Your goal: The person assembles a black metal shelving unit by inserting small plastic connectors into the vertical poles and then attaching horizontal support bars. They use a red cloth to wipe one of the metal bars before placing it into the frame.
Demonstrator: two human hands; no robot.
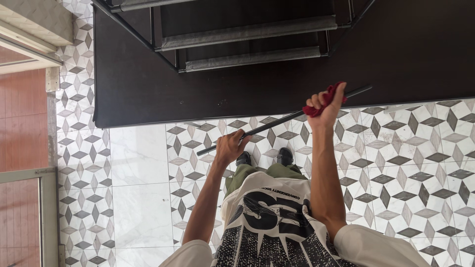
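Left hand clamped near the lower end of a thin dark metal rod; right hand wrapped round it through a red cloth. Hands well apart. Held slanted above patterned tile floor, beside a black table. Probably stiff, light, smooth; best gripped spread, as here.

A pale tiled floor with grey diamond patterns meets a black mat bearing a dusty metal frame; red-brown paving lies alongside.
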